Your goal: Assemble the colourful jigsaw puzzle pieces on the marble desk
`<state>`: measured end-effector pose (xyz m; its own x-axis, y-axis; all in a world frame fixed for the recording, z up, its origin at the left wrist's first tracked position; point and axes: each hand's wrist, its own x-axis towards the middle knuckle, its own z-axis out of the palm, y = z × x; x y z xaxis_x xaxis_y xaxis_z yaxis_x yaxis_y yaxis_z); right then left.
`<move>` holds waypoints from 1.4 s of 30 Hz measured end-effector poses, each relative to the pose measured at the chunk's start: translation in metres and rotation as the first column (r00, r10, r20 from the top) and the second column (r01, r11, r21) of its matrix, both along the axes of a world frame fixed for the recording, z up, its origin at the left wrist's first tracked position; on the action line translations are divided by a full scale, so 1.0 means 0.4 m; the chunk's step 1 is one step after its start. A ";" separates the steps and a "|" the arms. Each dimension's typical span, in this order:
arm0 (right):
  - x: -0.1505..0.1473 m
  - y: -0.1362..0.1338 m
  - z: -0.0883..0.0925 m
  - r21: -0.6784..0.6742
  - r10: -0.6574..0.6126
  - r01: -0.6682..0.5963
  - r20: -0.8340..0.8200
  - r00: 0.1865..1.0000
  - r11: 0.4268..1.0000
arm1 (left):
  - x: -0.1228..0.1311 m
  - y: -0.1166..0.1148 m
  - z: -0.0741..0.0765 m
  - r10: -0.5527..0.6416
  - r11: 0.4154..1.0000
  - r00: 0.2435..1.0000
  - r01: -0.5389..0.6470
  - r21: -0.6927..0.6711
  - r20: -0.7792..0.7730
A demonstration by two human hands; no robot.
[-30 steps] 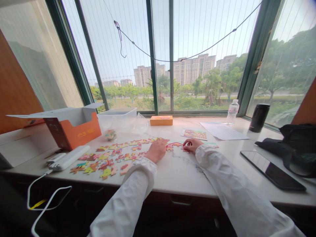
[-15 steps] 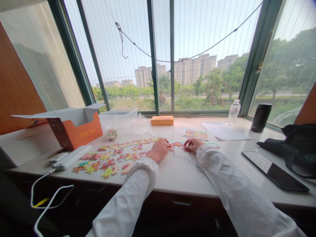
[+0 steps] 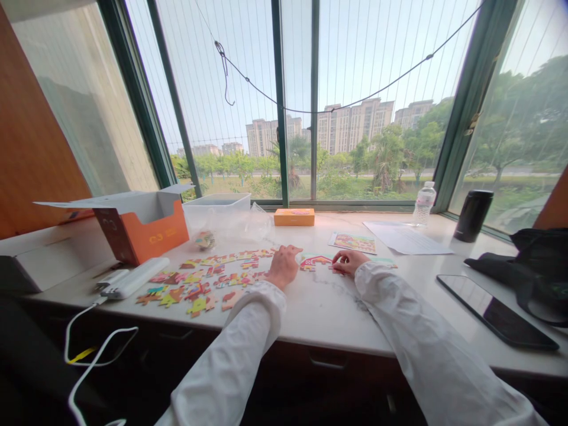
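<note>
My left hand [image 3: 284, 266] is over the right end of the loose puzzle pieces [image 3: 195, 290], its index finger stretched out to the right; nothing shows in it. A joined strip of puzzle [image 3: 317, 261] with a red house shape lies just right of it. My right hand [image 3: 349, 262] rests at the strip's right part, thumb and fingers bent together on a piece at its edge. More of the strip shows beyond the right hand. Behind it lies a colourful picture card [image 3: 354, 242].
An orange open box [image 3: 164, 236], a clear plastic tub [image 3: 217, 213] and a small orange box [image 3: 294, 217] stand at the back. White power strip [image 3: 135, 278] at left. Paper [image 3: 403, 238], bottle [image 3: 425, 204], black cup [image 3: 473, 216], phone [image 3: 492, 310] and black bag [image 3: 532, 266] at right.
My left hand has drawn back from the strip, uncovering its left end, and its index finger has stretched out. My right hand stays at the strip. The view has shifted slightly.
</note>
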<state>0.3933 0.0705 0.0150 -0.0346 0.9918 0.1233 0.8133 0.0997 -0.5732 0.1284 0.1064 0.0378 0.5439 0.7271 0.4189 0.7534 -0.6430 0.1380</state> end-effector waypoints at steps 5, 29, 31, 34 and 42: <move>-0.003 0.002 0.003 0.077 -0.027 0.022 0.065 0.997 0.997 | -0.015 0.001 0.004 -0.019 1.000 1.000 0.019 0.005 0.005; -0.032 0.017 -0.039 0.438 -0.035 -0.079 0.247 0.969 0.895 | 0.014 -0.069 0.048 -0.005 0.997 0.994 0.013 0.071 -0.105; -0.016 0.026 -0.058 0.465 -0.030 -0.087 0.237 0.971 0.881 | 0.023 -0.086 0.063 0.002 0.997 0.991 0.008 0.080 -0.135; -0.003 0.033 -0.077 0.494 -0.030 -0.094 0.237 0.971 0.864 | 0.035 -0.123 0.089 -0.037 0.991 0.978 0.062 0.117 -0.203; 0.021 0.051 -0.105 0.480 -0.009 -0.100 0.219 0.976 0.871 | 0.002 -0.380 0.102 -0.270 0.944 0.960 0.280 0.176 -0.078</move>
<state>0.4019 0.0907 -0.0269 -0.1567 0.8040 0.5736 0.8957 0.3605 -0.2605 0.1293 -0.0456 0.0786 0.7366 0.4590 0.4966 0.5463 -0.8368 -0.0370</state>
